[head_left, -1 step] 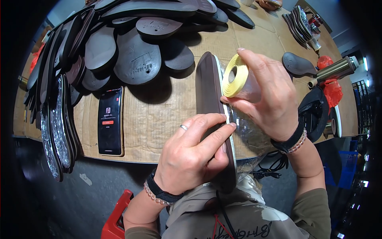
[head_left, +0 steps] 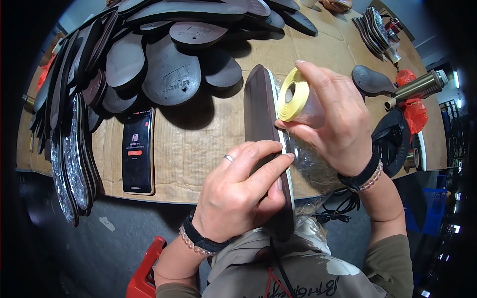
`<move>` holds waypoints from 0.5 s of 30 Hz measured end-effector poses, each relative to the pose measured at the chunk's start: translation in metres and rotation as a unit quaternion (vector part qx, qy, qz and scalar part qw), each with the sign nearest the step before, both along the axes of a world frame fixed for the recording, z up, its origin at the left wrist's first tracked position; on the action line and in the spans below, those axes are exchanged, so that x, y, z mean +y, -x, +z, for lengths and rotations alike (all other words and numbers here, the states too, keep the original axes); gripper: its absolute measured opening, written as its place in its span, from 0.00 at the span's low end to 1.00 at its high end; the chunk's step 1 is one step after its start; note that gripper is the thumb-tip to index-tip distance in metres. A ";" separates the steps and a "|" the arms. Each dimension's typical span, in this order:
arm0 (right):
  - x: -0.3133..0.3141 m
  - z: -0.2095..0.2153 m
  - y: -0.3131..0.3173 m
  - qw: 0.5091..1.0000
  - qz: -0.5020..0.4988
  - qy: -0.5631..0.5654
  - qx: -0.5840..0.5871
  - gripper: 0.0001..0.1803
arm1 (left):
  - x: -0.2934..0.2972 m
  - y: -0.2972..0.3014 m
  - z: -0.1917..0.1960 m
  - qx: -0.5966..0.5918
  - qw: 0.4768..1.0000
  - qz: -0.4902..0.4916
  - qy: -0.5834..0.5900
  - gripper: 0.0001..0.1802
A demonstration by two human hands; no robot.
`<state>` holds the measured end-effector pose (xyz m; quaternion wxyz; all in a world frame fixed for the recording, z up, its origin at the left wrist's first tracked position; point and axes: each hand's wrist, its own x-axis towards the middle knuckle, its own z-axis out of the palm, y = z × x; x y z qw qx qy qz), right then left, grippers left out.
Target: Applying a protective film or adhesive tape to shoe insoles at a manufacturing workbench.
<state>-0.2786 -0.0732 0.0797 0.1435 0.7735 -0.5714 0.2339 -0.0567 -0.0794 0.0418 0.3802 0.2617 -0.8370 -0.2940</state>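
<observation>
A long dark brown shoe sole [head_left: 259,107] stands on its edge over the front of the cardboard-covered table [head_left: 198,144]. My left hand [head_left: 242,191] grips its near half, the fingers pressed along its side. Clear plastic film [head_left: 310,166] lies against the sole's right face. My right hand [head_left: 334,119] holds a roll of yellow tape [head_left: 290,95] close to the sole's right side, its thumb touching the sole's pale edge near my left fingertips.
A heap of dark soles [head_left: 171,74] covers the table's back and left. Film-wrapped soles [head_left: 69,164] hang off the left edge. A black phone [head_left: 137,149] lies face up near the front. At right are a brass tube [head_left: 417,88], red bags and a black cap.
</observation>
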 end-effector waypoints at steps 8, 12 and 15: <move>-0.008 0.002 0.004 0.999 0.021 -0.004 0.029 0.48 | -0.010 0.003 0.001 -0.036 0.999 -0.030 0.028 0.18; -0.009 0.009 0.009 0.998 0.038 -0.050 0.028 0.48 | -0.011 0.003 0.002 -0.052 0.998 -0.023 0.025 0.19; -0.010 0.014 0.014 0.993 0.068 -0.082 -0.040 0.43 | -0.012 0.001 0.003 -0.062 0.997 -0.026 0.026 0.20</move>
